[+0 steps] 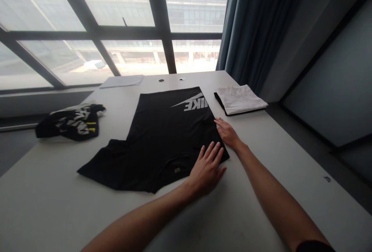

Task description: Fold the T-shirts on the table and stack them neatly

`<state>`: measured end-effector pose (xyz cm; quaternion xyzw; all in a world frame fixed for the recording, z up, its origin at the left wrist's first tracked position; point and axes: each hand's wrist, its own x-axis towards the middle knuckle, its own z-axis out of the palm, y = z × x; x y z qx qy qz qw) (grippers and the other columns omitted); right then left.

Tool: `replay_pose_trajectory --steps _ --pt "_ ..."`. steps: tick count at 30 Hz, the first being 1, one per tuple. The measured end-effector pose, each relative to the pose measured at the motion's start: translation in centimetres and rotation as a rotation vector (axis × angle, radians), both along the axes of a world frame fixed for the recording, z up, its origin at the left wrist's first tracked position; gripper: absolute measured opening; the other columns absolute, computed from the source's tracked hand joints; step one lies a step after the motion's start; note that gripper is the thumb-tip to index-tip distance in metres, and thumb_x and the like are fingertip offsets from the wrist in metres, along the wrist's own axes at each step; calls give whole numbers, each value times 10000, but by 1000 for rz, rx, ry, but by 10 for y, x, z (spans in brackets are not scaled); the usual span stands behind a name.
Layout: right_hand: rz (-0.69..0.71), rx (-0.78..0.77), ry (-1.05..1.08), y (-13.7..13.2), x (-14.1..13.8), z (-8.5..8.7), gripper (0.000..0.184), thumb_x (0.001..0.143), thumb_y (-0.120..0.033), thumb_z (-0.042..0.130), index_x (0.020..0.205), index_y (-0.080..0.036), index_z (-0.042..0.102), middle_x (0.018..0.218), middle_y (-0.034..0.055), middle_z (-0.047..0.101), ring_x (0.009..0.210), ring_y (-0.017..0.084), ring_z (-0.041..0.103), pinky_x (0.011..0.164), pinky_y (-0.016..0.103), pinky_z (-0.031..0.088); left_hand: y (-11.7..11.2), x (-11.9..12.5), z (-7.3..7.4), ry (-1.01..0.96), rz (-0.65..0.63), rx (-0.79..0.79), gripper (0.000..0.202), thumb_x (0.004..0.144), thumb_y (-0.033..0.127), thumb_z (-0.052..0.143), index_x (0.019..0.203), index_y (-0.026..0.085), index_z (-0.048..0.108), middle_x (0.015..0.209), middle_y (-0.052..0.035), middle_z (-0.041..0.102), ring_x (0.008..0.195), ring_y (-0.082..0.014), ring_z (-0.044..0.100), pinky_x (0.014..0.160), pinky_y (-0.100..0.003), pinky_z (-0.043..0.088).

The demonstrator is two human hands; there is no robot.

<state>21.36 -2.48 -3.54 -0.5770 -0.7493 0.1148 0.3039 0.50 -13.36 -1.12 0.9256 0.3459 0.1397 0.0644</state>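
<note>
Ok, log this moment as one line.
left hand: flat on black shirt; right hand: at shirt's side edge; shirt: one sleeve spread on table

Before you stands a white, smooth-topped table [52, 197]. On its far left part you can see thin white sheets of paper [122, 81], lying flat. To the right of them, two small round openings [161, 80] are set near the far edge. Near the right edge you find a small dark mark [327, 179], too small to read. Behind the table is a large window with a dark frame [156, 7], and through it you see a pale building [194, 11]. A long blue-grey cloth curtain [247, 23] hangs at its right.
</note>
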Motion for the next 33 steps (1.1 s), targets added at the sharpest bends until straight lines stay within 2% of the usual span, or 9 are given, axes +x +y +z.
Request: replay_pose_trajectory --steps 2,5,10,14,18,22,25,28,33 --pt "2 32 25 0 1 0 484 992 -259 360 1445 -235 528 1550 48 464 1493 208 314 1210 478 281 -1 1 0 1 -40 -13 627 1030 513 355 1570 199 308 1659 -78 235 1545 -266 129 1238 -525 169" --pt "43 -15 -26 -1 0 0 477 977 -235 381 1423 -262 550 1540 26 478 1494 222 313 1211 522 259 -1 1 -4 26 -53 -37 626 1022 538 369 1550 204 352 1634 -86 306 1530 -276 194 1230 -539 190" --pt "36 -53 -70 -2 -2 -1 464 978 -226 376 1398 -245 572 1539 31 479 1487 225 328 1211 529 247 -3 2 -1 -6 -32 -50 551 1039 479 353 1505 195 429 1607 -101 363 1520 -263 233 1241 -508 173" --pt "11 -38 -53 -1 -1 -1 462 976 -230 393 1404 -245 566 1544 38 472 1490 225 320 1205 521 264 -3 4 2 -18 -145 -47 586 1030 470 391 1548 199 349 1637 -85 300 1538 -244 168 1245 -484 173" --pt "17 -50 -98 -1 -2 -2 450 955 -229 447 1383 -246 586 1534 51 485 1480 251 342 1203 556 247 -2 4 -5 17 -212 -66 613 1017 506 417 1547 205 347 1626 -83 325 1528 -261 207 1233 -517 199" --pt "17 -30 -83 -1 0 -4 440 954 -238 469 1376 -242 593 1527 59 493 1470 260 359 1198 553 262 -1 4 -10 3 -215 -84 583 1021 480 414 1527 193 376 1619 -82 342 1518 -275 236 1234 -536 193" --pt "21 -25 -64 0 1 -6 424 961 -257 482 1367 -260 602 1523 57 498 1463 265 373 1198 559 259 -2 5 -7 -13 -213 -87 548 1018 442 436 1509 201 402 1606 -77 370 1514 -270 251 1236 -527 195" --pt "24 -26 -40 1 2 -7 419 971 -268 474 1371 -263 600 1528 57 492 1466 264 369 1200 555 256 -2 5 -3 -38 -180 -73 543 1019 418 433 1512 194 397 1623 -82 333 1520 -258 234 1242 -505 192" --pt "18 -16 -4 3 2 -8 413 983 -285 451 1363 -250 609 1514 65 509 1466 260 370 1204 538 262 1 4 -8 -34 -108 -65 593 1034 469 369 1537 156 357 1624 -102 325 1525 -266 214 1241 -510 190"
